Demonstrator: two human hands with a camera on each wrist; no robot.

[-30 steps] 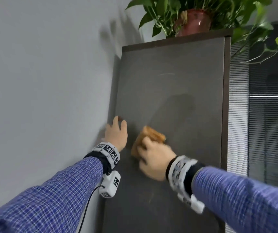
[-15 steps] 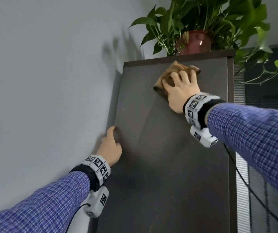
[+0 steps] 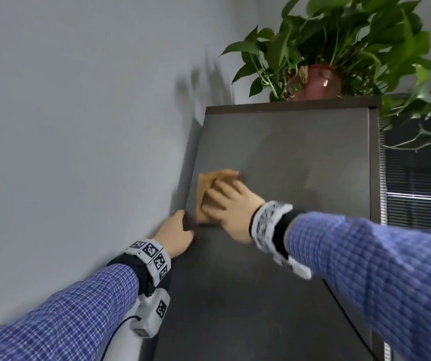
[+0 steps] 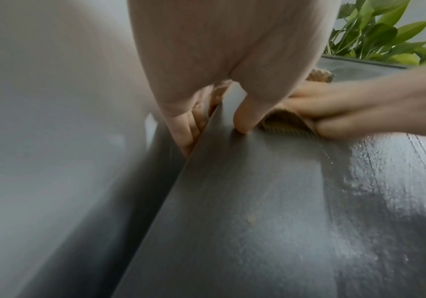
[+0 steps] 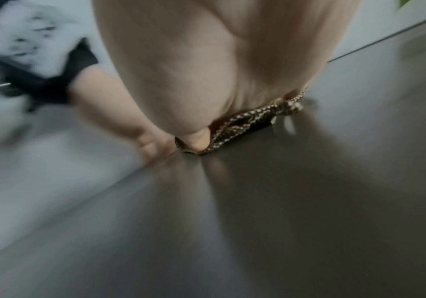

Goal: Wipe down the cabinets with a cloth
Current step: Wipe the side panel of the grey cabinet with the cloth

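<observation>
While the right hand presses the cloth flat against the dark cabinet door, the head view shows the wipe at mid-height, close to the door's left edge. Its fingers lie extended over the tan fabric, not curled round it. The left hand sits just below and left of the cloth, gripping the door's left edge beside the grey wall. A potted plant stands on top of the cabinet, with trailing leaves at the far right.

From the left wrist view, the left hand has its fingers hooked behind the door edge and its thumb bearing on the front face, so the edge is pinched. The cloth lies just beside that thumb, under the right hand's fingers. A pale streaky film covers the near right part of the door.

From the right wrist view, which is motion-blurred, the right hand covers the cloth; only the cloth's near hem shows, with the thumb tip resting on it. The left hand touches the door edge just to the left.

Judged step: wiping strokes across the door front, in progress. The next stroke probably calls for steady palm pressure, travel down or rightward toward the filmy zone, and clearance from the left thumb.
</observation>
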